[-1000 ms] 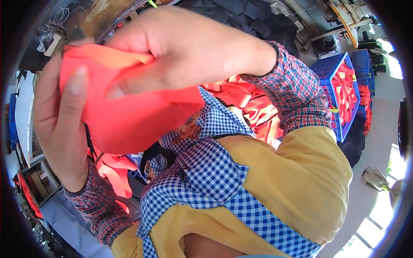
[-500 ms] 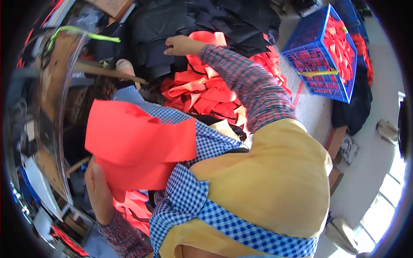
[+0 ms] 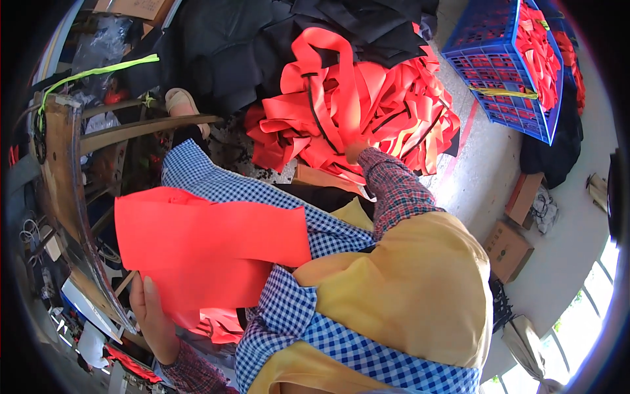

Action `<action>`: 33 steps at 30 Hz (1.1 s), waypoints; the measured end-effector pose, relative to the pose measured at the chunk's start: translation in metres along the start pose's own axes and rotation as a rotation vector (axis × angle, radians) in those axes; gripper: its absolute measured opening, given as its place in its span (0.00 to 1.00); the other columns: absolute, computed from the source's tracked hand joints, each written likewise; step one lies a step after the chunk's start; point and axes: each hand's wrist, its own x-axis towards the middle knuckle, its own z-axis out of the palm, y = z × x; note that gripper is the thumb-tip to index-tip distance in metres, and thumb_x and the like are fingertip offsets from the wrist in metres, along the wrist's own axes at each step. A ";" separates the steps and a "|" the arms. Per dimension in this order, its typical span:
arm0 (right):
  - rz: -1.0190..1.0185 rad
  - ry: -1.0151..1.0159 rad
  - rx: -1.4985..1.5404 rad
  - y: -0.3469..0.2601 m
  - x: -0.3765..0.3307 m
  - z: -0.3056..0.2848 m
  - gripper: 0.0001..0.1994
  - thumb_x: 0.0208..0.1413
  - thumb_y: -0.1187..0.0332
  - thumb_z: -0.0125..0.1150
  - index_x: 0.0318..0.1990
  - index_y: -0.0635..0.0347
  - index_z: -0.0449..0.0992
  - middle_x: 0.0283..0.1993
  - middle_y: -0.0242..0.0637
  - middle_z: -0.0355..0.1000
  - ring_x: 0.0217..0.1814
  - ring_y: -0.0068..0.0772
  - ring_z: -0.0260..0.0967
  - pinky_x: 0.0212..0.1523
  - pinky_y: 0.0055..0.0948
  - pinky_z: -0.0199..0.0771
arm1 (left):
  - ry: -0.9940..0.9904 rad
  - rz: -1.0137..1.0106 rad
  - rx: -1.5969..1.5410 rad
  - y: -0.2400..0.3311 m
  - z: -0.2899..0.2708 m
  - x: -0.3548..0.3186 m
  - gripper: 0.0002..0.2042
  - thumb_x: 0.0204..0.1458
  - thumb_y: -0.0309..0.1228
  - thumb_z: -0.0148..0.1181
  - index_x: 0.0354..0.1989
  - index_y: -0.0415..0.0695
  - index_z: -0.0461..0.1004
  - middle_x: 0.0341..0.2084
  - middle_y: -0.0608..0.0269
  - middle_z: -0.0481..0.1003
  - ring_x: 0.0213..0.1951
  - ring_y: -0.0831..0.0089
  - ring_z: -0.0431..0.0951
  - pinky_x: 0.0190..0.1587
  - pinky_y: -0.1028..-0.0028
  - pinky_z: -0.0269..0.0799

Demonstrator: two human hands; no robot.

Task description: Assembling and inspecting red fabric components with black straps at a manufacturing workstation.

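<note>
My left hand [image 3: 152, 315] grips the lower left edge of a stack of flat red fabric pieces [image 3: 210, 230], its thumb on top. The stack lies over my lap, on a blue-and-white checked apron [image 3: 216, 167]. My right hand [image 3: 356, 152] is closed at the near side of a heap of red fabric strips [image 3: 400, 92], its fingertips hidden among them. From that hand a red fabric strip [image 3: 348, 98] runs up and bends over in a loop. Thin dark lines show along some strips.
Black fabric pieces [image 3: 230, 46] lie heaped beyond the red strips. At far right stands a blue plastic crate [image 3: 489, 69] filled with red strips. A wooden frame [image 3: 69, 171] stands on my left. Cardboard boxes [image 3: 508, 249] sit by the right wall.
My right hand has moved from the black fabric back toward me, to the near side of the red heap. A red strip now arches up there. My left hand keeps its grip.
</note>
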 end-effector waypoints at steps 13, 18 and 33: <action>-1.143 1.221 0.570 -0.213 -0.242 -0.298 0.15 0.53 0.62 0.62 0.42 0.64 0.76 0.39 0.47 0.75 0.41 0.47 0.74 0.41 0.34 0.74 | -0.147 0.320 0.011 0.010 -0.012 0.021 0.11 0.55 0.31 0.57 0.38 0.33 0.72 0.29 0.62 0.73 0.33 0.80 0.69 0.39 0.79 0.66; -1.520 0.960 -0.009 -0.315 -0.353 -0.311 0.21 0.54 0.55 0.61 0.43 0.67 0.75 0.35 0.49 0.74 0.38 0.45 0.74 0.39 0.32 0.72 | -0.017 0.464 -0.019 -0.011 -0.024 0.023 0.13 0.51 0.30 0.61 0.40 0.33 0.73 0.31 0.56 0.75 0.32 0.74 0.72 0.39 0.76 0.67; -1.537 0.497 -0.293 -0.400 -0.365 -0.323 0.12 0.53 0.66 0.57 0.41 0.65 0.75 0.32 0.46 0.72 0.36 0.38 0.71 0.37 0.32 0.69 | 0.052 0.517 -0.005 -0.042 -0.088 0.013 0.14 0.48 0.30 0.61 0.41 0.34 0.74 0.34 0.55 0.74 0.38 0.65 0.75 0.43 0.72 0.68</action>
